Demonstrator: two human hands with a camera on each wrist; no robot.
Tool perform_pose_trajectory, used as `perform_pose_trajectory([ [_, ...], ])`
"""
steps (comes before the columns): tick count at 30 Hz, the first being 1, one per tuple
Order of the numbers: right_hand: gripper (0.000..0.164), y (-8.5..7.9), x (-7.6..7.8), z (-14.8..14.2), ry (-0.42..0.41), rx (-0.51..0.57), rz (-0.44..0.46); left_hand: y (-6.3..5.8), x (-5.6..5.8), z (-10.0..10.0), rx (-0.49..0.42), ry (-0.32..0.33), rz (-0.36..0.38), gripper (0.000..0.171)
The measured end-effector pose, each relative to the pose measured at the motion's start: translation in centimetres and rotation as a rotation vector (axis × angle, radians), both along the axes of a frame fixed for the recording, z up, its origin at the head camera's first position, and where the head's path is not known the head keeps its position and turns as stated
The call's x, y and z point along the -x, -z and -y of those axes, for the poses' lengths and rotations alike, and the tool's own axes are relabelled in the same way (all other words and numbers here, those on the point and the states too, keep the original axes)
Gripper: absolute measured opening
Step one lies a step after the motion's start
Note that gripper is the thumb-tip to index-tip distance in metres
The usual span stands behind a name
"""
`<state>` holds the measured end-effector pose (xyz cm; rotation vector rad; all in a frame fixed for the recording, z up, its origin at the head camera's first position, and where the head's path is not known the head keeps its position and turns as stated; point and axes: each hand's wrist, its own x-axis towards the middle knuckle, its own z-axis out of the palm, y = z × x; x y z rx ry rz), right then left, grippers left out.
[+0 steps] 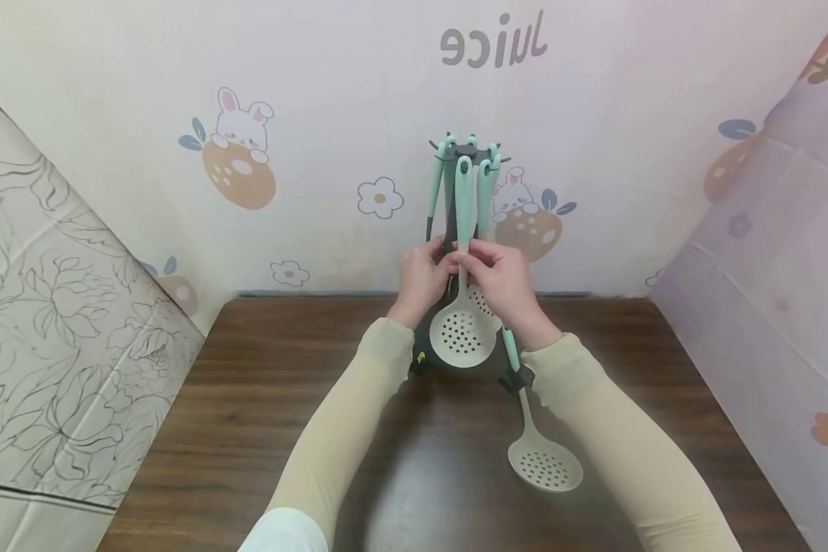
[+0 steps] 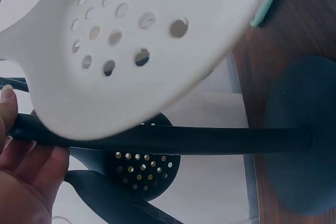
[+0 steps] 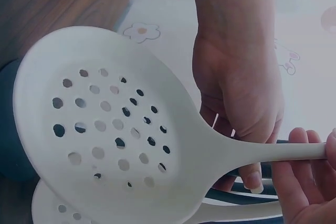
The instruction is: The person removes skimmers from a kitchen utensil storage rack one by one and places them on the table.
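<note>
A dark utensil stand (image 2: 210,140) with a round base stands at the table's back, hung with several mint-handled utensils. At its front hangs a cream skimmer (image 1: 461,341), upright, handle top at a hook. My right hand (image 1: 504,284) pinches this skimmer's neck; in the right wrist view its fingers (image 3: 302,182) are at the thin shaft. On the other side, my left hand (image 1: 422,280) grips the stand's dark pole behind the skimmer, its fingers (image 2: 44,174) curled below the pole in the left wrist view. A second cream perforated head (image 3: 58,208) shows partly behind the first.
Another cream skimmer (image 1: 545,464) lies on the wooden table (image 1: 276,406), right of the stand, by my right forearm. Dark utensils, including a perforated one (image 2: 142,171), hang at the rear. A printed cloth wall (image 1: 331,115) rises close behind the stand.
</note>
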<state>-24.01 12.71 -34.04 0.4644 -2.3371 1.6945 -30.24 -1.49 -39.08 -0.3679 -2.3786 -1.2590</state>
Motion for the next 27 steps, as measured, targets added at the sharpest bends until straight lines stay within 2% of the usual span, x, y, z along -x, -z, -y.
perform_pose_trajectory([
  [8,0.028,-0.18,-0.43,0.01,-0.003,-0.015,-0.018,0.21,0.0,0.02,-0.006,-0.009,-0.007,0.021],
  [16,0.029,-0.23,-0.55,-0.1,-0.018,-0.049,-0.017,0.37,-0.16,0.05,-0.06,0.012,-0.001,0.021],
  [27,0.028,-0.64,-0.96,-0.29,-0.03,-0.027,-0.014,-0.12,-0.51,-0.22,-0.066,0.009,0.02,0.024],
])
